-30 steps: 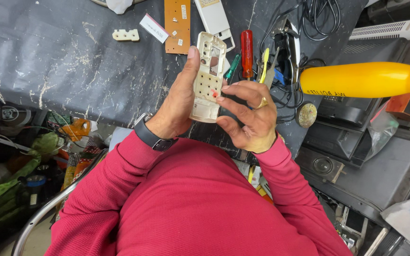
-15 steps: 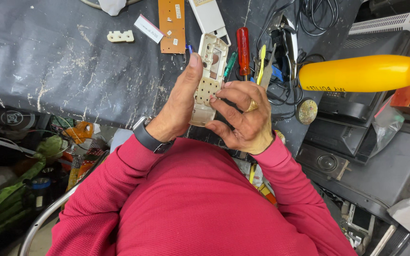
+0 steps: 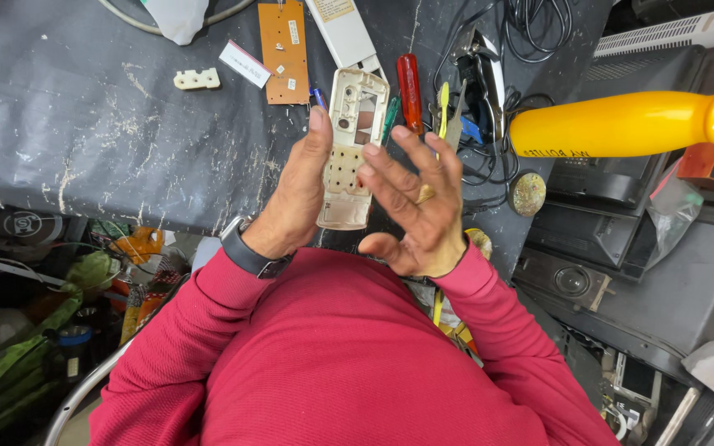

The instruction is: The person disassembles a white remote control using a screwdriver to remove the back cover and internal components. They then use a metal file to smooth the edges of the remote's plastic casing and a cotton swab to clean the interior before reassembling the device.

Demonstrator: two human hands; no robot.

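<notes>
My left hand [image 3: 295, 202] grips a beige plastic remote-control shell [image 3: 351, 149], inside face up, with button holes and a window cut-out showing. My right hand [image 3: 419, 206] hovers just to its right with fingers spread, fingertips touching or nearly touching the shell's edge, holding nothing. Both sleeves are red; a dark watch [image 3: 249, 252] sits on my left wrist. A ring shows on my right hand.
On the black worktop [image 3: 84, 124] lie an orange circuit board [image 3: 284, 51], a white remote part [image 3: 342, 31], a small white plastic piece [image 3: 197, 79], a red-handled screwdriver [image 3: 411, 92], and black cables [image 3: 530, 25]. A yellow bottle [image 3: 621, 124] lies at right above dark electronics cases [image 3: 621, 248].
My right hand has let go of the shell and opened, its fingers now spread. The left hand still holds the shell, raised slightly.
</notes>
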